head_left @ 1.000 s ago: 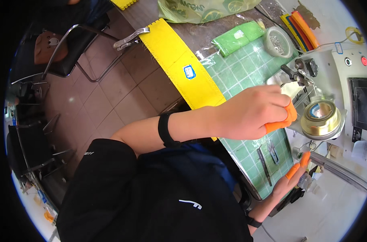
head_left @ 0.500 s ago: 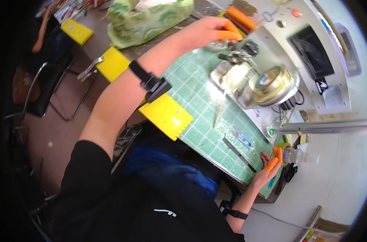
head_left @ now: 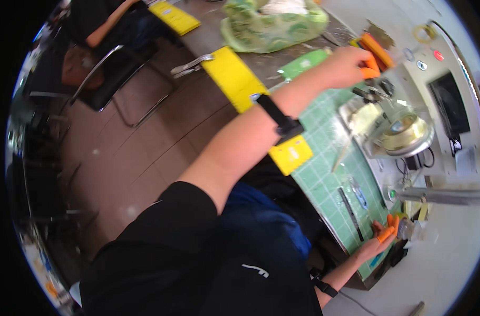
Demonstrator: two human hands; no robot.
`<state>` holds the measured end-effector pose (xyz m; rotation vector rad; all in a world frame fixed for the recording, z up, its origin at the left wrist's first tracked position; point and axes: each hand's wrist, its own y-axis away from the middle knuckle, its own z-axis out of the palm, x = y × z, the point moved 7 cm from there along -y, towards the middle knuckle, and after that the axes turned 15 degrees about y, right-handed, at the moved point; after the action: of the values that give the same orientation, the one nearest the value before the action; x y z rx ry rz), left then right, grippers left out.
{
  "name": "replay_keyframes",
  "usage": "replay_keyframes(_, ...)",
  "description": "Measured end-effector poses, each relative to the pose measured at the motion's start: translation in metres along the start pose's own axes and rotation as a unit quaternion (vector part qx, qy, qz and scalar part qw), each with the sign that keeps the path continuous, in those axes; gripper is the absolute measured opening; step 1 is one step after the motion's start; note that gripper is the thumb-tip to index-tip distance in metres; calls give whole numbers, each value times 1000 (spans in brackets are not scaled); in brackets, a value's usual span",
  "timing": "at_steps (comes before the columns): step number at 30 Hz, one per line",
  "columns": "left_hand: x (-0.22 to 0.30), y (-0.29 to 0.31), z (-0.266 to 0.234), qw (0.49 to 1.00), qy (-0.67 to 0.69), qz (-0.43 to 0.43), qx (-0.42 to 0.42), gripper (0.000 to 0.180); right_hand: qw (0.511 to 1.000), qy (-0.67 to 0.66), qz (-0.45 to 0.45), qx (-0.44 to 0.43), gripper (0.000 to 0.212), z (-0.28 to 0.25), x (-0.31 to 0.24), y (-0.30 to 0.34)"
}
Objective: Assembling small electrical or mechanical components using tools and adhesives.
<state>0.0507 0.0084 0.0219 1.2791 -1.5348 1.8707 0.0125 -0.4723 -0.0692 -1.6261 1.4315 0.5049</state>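
My left hand (head_left: 352,67) reaches over the far side of the green cutting mat (head_left: 324,181). Orange finger cots cover some of its fingers, which curl together beside an orange block-like stack (head_left: 378,51). What they pinch, if anything, is hidden. Just past them is a small metal clamp-like fixture (head_left: 375,93) on a bench machine with a gold-coloured round spool (head_left: 406,134). My right hand (head_left: 378,243), also in orange finger cots, is at the mat's near right corner. Its fingers are stretched apart next to a clear bottle (head_left: 406,229), with no visible hold on it.
A dark slim tool (head_left: 350,213) and a blue-and-clear cutter (head_left: 359,194) lie on the mat. Yellow plates (head_left: 234,76) line the table edge, with metal pliers (head_left: 191,66) there. A green patterned bag (head_left: 274,31) stands behind. A chair (head_left: 105,79) and another person's arm (head_left: 110,23) are at left.
The whole view has swung left, so the table and both arms sit farther right in the picture. My left hand stays by the orange stack, my right hand by the bottle.
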Motion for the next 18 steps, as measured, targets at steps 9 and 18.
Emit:
replay_keyframes(9,-16,12,-4,995,62,-19,78,16,1000,5,-14,-22,45,5,1,1)
replay_keyframes(18,-28,21,-3,966,257,-39,16,12,999,14,-21,-29,45,7,1,3)
